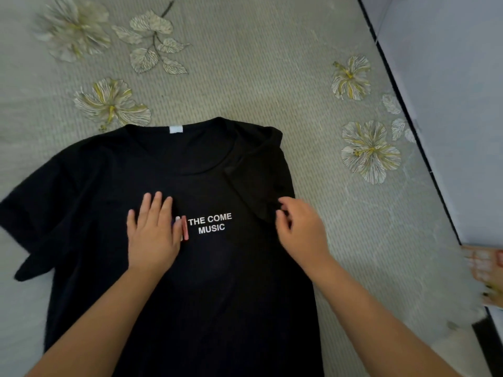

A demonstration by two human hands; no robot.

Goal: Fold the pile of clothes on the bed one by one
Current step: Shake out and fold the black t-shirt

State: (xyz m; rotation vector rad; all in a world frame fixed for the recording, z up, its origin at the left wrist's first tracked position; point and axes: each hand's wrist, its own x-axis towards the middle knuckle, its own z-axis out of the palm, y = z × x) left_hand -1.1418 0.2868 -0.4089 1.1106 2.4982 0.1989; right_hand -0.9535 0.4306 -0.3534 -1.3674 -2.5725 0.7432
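Observation:
A black T-shirt (109, 186) lies face up on the bed, collar away from me, with white print "THE COME MUSIC" on the chest. Its right sleeve (258, 180) is folded inward over the chest. My left hand (153, 232) lies flat, fingers spread, on the chest just left of the print. My right hand (299, 227) is at the tip of the folded sleeve, fingers curled and pinching its edge. The left sleeve is spread out flat at the left.
The bed cover (258, 63) is grey-green with large printed flowers and leaves. The bed's right edge (413, 126) runs diagonally, with pale floor beyond it. A patterned pinkish object (484, 273) sits at the far right edge.

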